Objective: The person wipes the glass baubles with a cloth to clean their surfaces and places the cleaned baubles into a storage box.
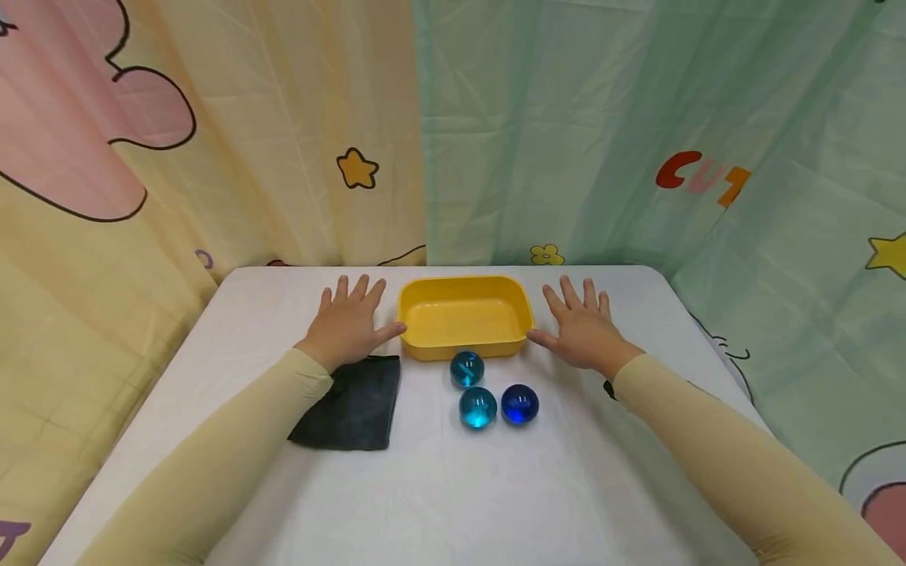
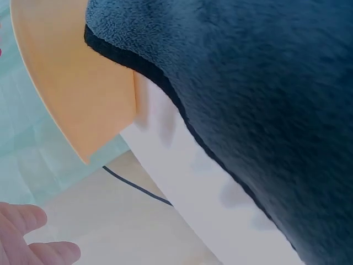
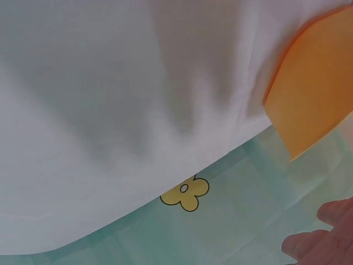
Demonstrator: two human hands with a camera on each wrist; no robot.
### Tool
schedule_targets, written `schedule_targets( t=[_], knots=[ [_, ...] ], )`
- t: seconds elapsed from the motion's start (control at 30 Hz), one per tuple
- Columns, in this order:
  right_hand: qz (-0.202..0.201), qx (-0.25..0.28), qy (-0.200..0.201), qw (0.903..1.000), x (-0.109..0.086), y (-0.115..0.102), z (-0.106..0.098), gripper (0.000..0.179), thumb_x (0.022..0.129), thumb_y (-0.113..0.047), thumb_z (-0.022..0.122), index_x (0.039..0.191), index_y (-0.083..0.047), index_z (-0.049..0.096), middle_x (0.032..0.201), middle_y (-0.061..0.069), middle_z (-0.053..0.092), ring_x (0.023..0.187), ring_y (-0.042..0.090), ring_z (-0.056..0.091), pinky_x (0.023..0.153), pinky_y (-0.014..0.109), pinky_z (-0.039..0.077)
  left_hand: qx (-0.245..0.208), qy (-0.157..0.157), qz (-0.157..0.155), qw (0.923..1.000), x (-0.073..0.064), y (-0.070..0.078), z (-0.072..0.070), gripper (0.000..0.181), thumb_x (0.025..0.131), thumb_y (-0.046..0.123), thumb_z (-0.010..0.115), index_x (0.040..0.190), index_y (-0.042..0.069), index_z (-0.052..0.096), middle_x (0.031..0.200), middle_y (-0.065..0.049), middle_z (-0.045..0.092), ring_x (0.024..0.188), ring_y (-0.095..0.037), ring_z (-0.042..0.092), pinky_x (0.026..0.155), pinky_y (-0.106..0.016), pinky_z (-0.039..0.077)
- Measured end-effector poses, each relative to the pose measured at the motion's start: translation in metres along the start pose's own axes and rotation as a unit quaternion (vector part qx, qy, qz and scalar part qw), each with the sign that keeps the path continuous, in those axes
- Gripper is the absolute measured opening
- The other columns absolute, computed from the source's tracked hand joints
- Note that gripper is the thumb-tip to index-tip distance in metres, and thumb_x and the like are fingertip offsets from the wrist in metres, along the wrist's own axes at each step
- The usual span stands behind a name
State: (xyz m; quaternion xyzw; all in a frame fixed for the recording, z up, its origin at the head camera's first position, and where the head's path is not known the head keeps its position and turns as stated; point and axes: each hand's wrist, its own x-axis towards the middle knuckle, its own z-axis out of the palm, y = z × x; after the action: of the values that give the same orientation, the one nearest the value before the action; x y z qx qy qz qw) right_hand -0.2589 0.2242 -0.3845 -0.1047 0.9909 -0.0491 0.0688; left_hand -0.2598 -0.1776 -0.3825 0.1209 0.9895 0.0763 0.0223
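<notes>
Yellow curtain (image 1: 283, 118) fills upper L of the head frame, green curtain (image 1: 559, 118) upper R; white table (image 1: 425, 503) spans ctr to bottom. Yellow tray (image 1: 439, 351) sits just above frame ctr, mouth up, long axis running L–R across the pic, short ends facing the two hands.

L hand (image 1: 347, 326) is left of ctr, R hand (image 1: 583, 334) right of ctr: well apart, fingers spread & pointing up-frame, thumbs turned inward to the tray ends, neither gripping anything. Can't tell if thumbs touch the tray.

Dark cloth (image 1: 357, 413) lies flat lower L of ctr, partly hidden by L sleeve (image 1: 212, 448); its R edge runs nearly vert. Below the tray, approx ctr: upper teal ball (image 1: 467, 369) near the tray's front wall, lower teal ball (image 1: 477, 408) directly below, blue ball (image 1: 520, 404) just beside it to the R. Balls are round, so no long axis.

L wrist view: cloth fills upper R, tray upper L. R wrist view: tray at R edge, finger-like shadows on the table.
</notes>
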Motion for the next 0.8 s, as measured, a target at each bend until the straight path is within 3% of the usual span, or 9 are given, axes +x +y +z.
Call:
schedule_targets(
  t=[0.2,0.43,0.63,0.8],
  knots=[
    [-0.016,-0.004,0.000,0.9999,-0.008,-0.003,-0.002,0.097,0.100,-0.068,0.054,0.170,-0.016,0.011,0.177,0.022,-0.003,0.158,0.056,-0.011,0.126,0.075,-0.001,0.003,0.000,0.015,0.9999,-0.010,-0.007,-0.006,0.097,0.098,0.071,0.054,0.169,0.012,0.021,0.174,-0.024,0.017,0.159,-0.056,0.007,0.126,-0.075,0.005],
    [-0.063,-0.003,-0.018,0.9978,-0.026,-0.009,0.000,0.097,0.099,-0.063,0.061,0.171,-0.018,0.013,0.178,0.017,0.002,0.161,0.051,-0.003,0.127,0.072,0.008,0.008,-0.028,0.066,0.9974,-0.039,-0.012,-0.010,0.098,0.096,0.068,0.062,0.168,0.014,0.024,0.173,-0.023,0.022,0.158,-0.056,0.014,0.126,-0.075,0.014],
    [-0.116,0.014,-0.045,0.9921,-0.049,-0.016,0.004,0.096,0.097,-0.063,0.065,0.170,-0.024,0.018,0.178,0.012,0.009,0.162,0.047,0.007,0.127,0.069,0.018,-0.005,-0.083,0.113,0.9901,-0.068,-0.008,-0.005,0.100,0.091,0.065,0.072,0.167,0.015,0.029,0.172,-0.023,0.027,0.157,-0.053,0.021,0.124,-0.073,0.023],
    [-0.136,0.027,-0.080,0.9870,-0.064,-0.025,0.009,0.094,0.093,-0.058,0.073,0.168,-0.028,0.026,0.175,0.007,0.026,0.158,0.040,0.030,0.124,0.062,0.034,-0.019,-0.143,0.105,0.9840,-0.086,-0.005,0.006,0.100,0.083,0.063,0.082,0.164,0.022,0.038,0.171,-0.017,0.033,0.156,-0.046,0.033,0.117,-0.069,0.039]
  ],
)
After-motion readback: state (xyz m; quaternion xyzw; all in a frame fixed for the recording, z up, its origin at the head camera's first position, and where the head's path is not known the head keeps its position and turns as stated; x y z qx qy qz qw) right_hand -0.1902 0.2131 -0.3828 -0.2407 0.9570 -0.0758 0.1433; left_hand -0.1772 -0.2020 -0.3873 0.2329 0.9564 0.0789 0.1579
